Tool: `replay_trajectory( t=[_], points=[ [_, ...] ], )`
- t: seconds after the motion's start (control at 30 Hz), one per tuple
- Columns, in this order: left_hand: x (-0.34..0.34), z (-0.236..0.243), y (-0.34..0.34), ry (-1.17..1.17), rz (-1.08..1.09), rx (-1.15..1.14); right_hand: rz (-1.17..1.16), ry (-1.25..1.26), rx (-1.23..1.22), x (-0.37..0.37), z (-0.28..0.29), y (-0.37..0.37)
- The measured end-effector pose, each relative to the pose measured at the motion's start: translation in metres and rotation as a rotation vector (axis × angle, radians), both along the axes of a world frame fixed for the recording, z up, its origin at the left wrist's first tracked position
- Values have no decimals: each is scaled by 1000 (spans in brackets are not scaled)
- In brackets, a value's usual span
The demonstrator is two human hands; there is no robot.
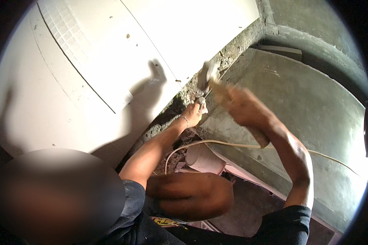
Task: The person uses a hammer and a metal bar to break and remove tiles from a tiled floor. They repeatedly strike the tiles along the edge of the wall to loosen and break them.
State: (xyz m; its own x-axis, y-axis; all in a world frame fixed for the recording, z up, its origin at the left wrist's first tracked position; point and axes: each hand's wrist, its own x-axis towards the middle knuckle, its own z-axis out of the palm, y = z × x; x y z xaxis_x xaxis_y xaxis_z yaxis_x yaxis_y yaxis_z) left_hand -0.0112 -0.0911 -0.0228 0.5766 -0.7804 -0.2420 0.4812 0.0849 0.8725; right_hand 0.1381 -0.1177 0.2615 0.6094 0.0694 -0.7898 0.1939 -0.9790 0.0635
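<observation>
My right hand (247, 108) is closed around the wooden handle (259, 138) of a hammer. Motion smears the hammer's grey head (207, 76), which hangs just beyond my left hand over a rough, broken strip of masonry (188, 90). My left hand (193, 115), with a thin bracelet at the wrist, grips a short grey-white, chisel-like piece (202, 104) low against that strip. Its lower end is hidden by my fingers and the rubble. A small gap appears between the hammer head and this piece.
Bright pale tiles (184, 36) lie left of the broken strip. On the right rises a grey cement surface (298, 98). A pale cable or hose (233, 143) crosses below my right forearm. Near my bent knee (192, 194) lies a pinkish cylindrical container (204, 158).
</observation>
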Motion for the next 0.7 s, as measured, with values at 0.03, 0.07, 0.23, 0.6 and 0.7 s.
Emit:
replay_trajectory(
  t=[0.03, 0.07, 0.23, 0.6, 0.7],
  points=[
    [1, -3, -2, -25, 16, -36, 273, -202, 7, 8, 21, 1],
    [-2, -5, -4, -21, -13, -18, 298, -421, 64, 14, 30, 4],
    [-6, -13, -6, -58, 19, -81, -395, -542, 131, -6, -4, 19],
    [-6, -20, -9, -144, -96, 70, -344, -702, 357, 25, 39, 24],
    [-9, -23, -9, -202, -52, 132, 101, -341, -21, -19, -17, 23]
  ],
)
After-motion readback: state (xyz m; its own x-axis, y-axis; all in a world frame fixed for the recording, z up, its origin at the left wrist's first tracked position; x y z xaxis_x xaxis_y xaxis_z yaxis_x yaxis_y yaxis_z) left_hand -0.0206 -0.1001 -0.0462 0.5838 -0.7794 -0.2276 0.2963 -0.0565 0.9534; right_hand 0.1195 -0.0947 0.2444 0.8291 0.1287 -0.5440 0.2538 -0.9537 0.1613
